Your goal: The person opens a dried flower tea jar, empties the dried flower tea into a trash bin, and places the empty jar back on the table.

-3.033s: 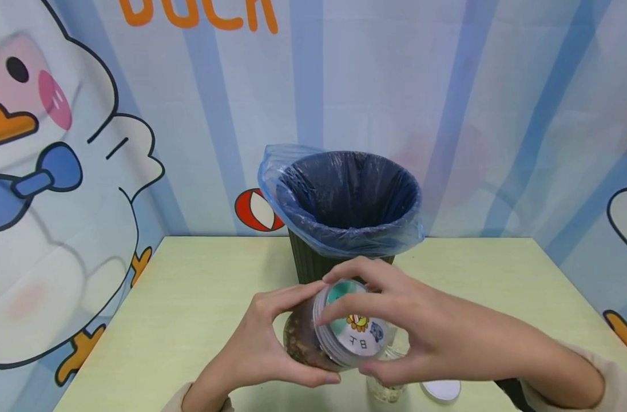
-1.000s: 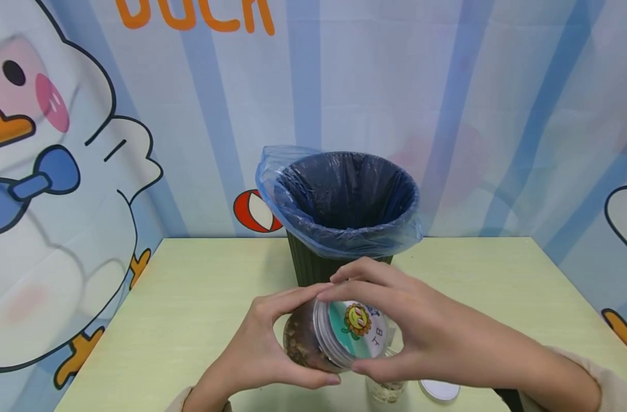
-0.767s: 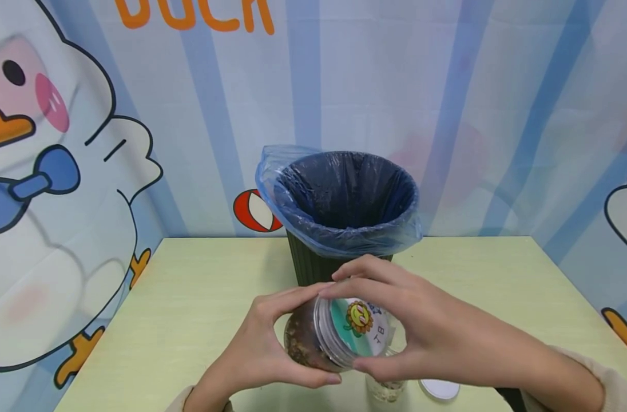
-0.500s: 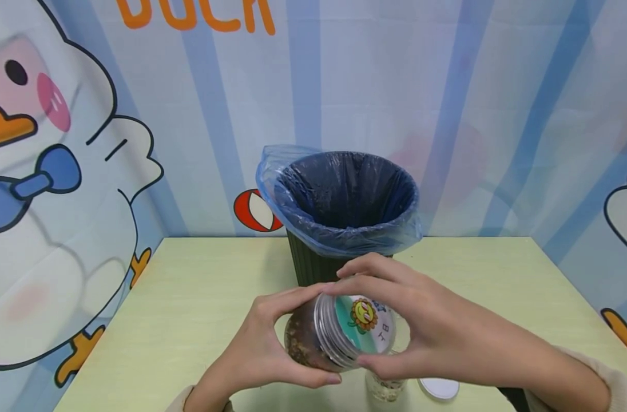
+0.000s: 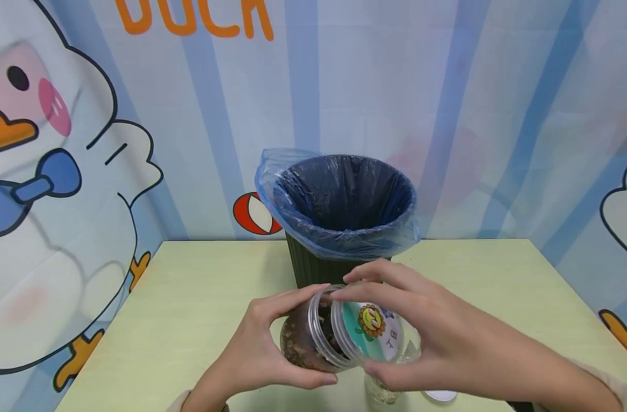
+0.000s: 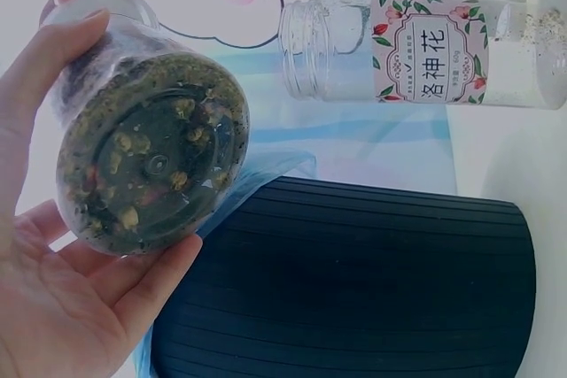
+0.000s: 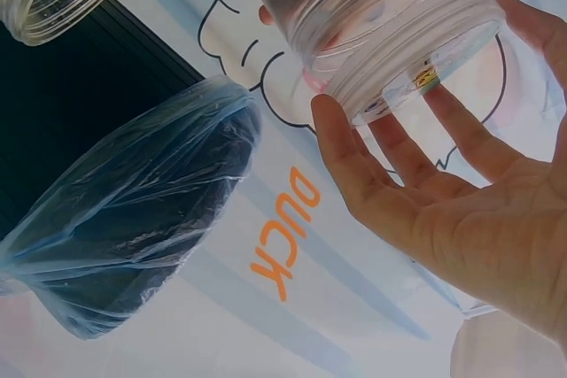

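Note:
My left hand grips a clear plastic jar, tilted with its mouth to the right. Dried, brownish flower bits show through the jar's base in the left wrist view. The fingertips and thumb of my right hand hold the round lid by its rim; it bears a sunflower sticker. A gap shows between lid and threaded mouth, most plainly at the near top. From the right wrist, the lid appears tipped away from the jar's neck.
Behind the hands stands a dark ribbed bin with a blue bag over its rim. A second clear jar, labelled and uncapped, stands on the table with crumbs at its bottom. Beside it lies a white lid.
The lid has turned under my right fingers, its sticker rotating, and has come off the threads toward the right. My left hand has kept its grip on the jar with little movement.

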Tool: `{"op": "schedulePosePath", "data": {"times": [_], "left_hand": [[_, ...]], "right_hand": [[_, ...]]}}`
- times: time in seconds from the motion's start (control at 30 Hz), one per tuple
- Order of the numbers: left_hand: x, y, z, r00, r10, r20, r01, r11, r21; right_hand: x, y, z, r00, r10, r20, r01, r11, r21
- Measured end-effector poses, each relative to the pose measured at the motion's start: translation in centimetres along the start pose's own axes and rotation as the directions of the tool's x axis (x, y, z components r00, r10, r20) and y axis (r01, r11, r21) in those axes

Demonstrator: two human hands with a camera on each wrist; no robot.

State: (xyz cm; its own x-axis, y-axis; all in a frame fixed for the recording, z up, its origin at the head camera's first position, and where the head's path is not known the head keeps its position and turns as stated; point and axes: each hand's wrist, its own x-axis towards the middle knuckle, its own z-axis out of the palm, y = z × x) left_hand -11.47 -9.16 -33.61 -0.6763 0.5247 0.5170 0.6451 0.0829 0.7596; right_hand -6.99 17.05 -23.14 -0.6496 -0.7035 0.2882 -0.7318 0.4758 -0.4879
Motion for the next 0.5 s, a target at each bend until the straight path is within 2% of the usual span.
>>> {"op": "schedulePosePath", "data": {"times": [0.1,0.23,0.33,0.5], "left_hand": [[-0.1,0.0,-0.1,1.0,0.003,-0.007,-0.003,1.0,0.008],[-0.2,0.0,-0.1,1.0,-0.006,-0.014,0.006,1.0,0.013],[-0.2,0.0,-0.2,1.0,-0.006,-0.016,0.006,1.0,0.015],[-0.2,0.1,-0.4,1.0,0.003,-0.022,-0.002,1.0,0.027]], "right_hand": [[-0.4,-0.2,0.0,0.999,0.035,0.005,-0.035,0.999,-0.003],[-0.8,-0.2,0.2,1.0,0.009,-0.008,-0.009,1.0,-0.008],[-1.2,0.0,0.4,0.999,-0.039,-0.024,0.038,0.999,-0.02],[-1.9,0.6,0.7,0.997,-0.077,-0.016,0.077,0.997,-0.007]]}}
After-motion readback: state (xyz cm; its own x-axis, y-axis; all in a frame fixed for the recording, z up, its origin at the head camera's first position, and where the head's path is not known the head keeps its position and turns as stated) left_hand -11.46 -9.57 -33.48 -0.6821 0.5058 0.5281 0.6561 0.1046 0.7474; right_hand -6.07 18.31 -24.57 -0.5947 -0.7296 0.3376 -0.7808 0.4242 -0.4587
